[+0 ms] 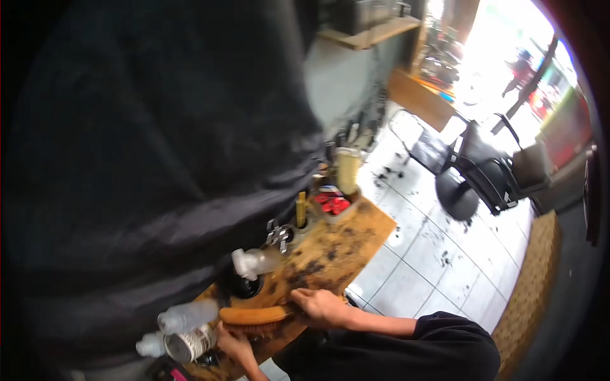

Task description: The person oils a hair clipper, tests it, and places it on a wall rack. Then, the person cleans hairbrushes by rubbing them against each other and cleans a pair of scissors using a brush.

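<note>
Brush (255, 315) — between left fingers (222, 331), right fingers (301, 296)

I can read no text, brand, number or sign in this view. The round container (180, 348) at the lower-left end of the bench (365, 225) carries a printed label (203, 340); its dark marks are blurred, and I cannot resolve any character on it.
</note>
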`<state>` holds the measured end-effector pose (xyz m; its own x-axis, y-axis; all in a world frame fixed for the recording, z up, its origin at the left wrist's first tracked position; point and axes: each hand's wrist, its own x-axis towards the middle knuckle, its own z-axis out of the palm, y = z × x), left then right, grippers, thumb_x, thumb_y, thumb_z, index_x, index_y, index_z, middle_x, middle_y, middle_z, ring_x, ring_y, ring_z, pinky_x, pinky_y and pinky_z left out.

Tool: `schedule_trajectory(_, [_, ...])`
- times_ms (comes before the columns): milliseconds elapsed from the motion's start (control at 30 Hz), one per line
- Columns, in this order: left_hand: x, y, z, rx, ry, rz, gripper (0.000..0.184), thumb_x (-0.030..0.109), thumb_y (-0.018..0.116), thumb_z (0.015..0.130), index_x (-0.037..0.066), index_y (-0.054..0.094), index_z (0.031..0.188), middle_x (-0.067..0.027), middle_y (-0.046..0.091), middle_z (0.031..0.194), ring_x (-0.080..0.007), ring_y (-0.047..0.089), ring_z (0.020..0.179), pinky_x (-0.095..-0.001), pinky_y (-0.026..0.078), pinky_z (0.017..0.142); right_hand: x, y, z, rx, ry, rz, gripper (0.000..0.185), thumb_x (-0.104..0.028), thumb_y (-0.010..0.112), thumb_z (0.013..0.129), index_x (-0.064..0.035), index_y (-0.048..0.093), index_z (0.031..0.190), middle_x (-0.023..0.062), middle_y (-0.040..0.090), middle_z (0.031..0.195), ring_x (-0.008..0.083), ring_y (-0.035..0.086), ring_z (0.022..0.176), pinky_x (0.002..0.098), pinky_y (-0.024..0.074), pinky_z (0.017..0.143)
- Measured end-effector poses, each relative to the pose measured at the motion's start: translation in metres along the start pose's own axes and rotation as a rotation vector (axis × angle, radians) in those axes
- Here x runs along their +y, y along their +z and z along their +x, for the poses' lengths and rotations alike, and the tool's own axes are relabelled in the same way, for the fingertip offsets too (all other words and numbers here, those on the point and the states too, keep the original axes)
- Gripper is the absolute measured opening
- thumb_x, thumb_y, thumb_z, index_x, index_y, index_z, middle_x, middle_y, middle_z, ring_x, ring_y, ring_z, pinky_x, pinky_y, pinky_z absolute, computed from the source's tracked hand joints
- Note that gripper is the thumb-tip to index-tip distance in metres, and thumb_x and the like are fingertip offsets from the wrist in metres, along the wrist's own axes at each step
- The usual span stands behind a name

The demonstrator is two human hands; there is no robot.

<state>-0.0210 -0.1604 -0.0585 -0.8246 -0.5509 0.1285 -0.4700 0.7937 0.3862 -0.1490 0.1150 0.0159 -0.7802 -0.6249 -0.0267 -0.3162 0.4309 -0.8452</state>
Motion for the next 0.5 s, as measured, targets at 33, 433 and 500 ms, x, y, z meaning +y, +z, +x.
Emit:
schedule_trajectory(33, [0.003, -0.001, 0.005, -0.014, -0.01, -0.029, 0.039, -0.005, 0.054, 0.074, -0.006, 0.055, 0.112, -0.0263, 0.059, 0.098, -0.0436, 0.058, 0.092, -0.0454, 0.048, 0.08, -0.001, 0.001, -0.003, -0.001, 0.02, 0.007, 0.043, -0.016, 0.067, 0.074, -0.0058, 0.05, 0.112, 0.0165, 0.06, 0.104, 0.0387, 0.062, 0.083, 0.0464, 0.0517, 0.068])
schedule_trajectory(433, [-0.033, -0.024, -0.008, -0.038, 0.269, -0.134, 0.029, 0.004, 0.059, 0.086, -0.006, 0.052, 0.112, -0.0242, 0.057, 0.094, -0.0386, 0.057, 0.084, -0.0424, 0.046, 0.078, -0.036, 0.041, -0.073, 0.254, 0.18, 0.056, 0.037, -0.011, 0.063, 0.073, -0.0023, 0.048, 0.106, 0.019, 0.059, 0.095, 0.0399, 0.06, 0.086, 0.0463, 0.0493, 0.069])
schedule_trajectory(500, [-0.049, -0.026, -0.016, -0.047, 0.321, -0.113, 0.031, 0.006, 0.059, 0.088, -0.006, 0.052, 0.117, -0.0192, 0.058, 0.091, -0.0303, 0.058, 0.077, -0.0382, 0.047, 0.073, -0.041, 0.058, -0.085, 0.348, 0.195, 0.056, 0.035, -0.01, 0.063, 0.074, -0.0021, 0.048, 0.105, 0.02, 0.059, 0.09, 0.0401, 0.06, 0.084, 0.046, 0.0485, 0.069])
